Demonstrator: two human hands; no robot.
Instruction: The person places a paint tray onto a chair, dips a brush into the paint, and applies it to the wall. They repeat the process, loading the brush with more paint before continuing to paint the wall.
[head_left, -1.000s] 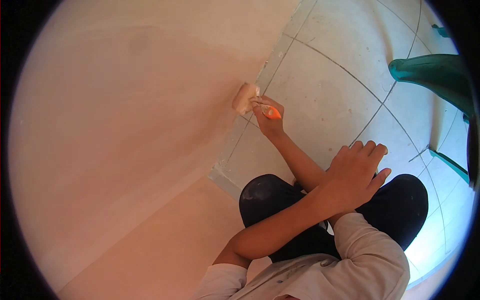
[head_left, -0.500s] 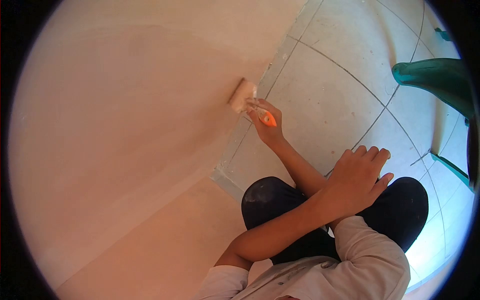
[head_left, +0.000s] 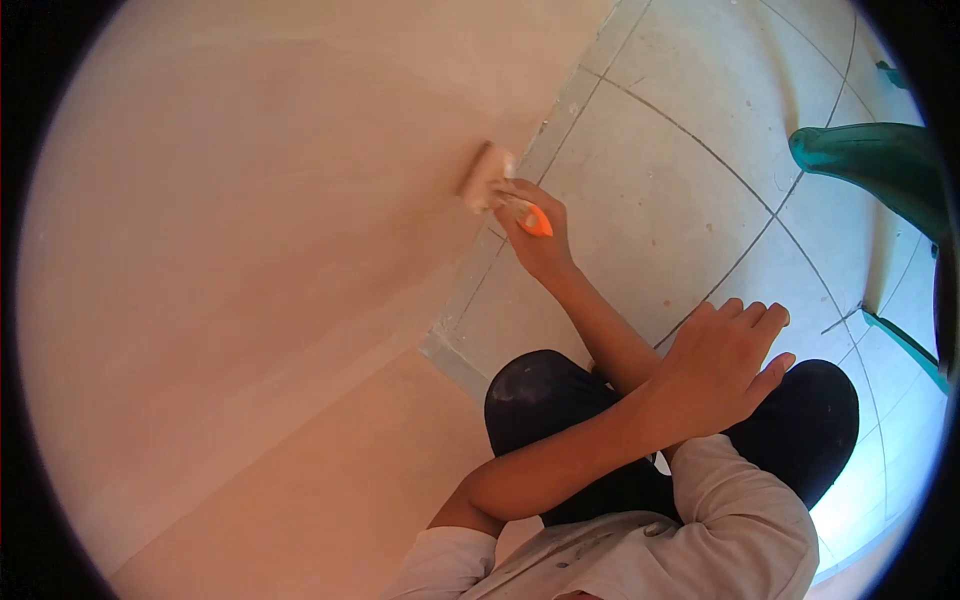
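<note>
Right hand [head_left: 540,240] grips the brush [head_left: 490,180] at 12 o'clock, its bristles on the wall [head_left: 250,250] beside the skirting [head_left: 562,110]. Left hand [head_left: 725,370] lies spread, empty, on the knee [head_left: 820,400] at 4. The wall looks mostly coated; only this edge strip seems left.

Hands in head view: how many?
2. The right hand grips a brush pressed to the wall, upper centre. The left hand lies open, crossed over the right forearm, lower right. No others in view.
</note>
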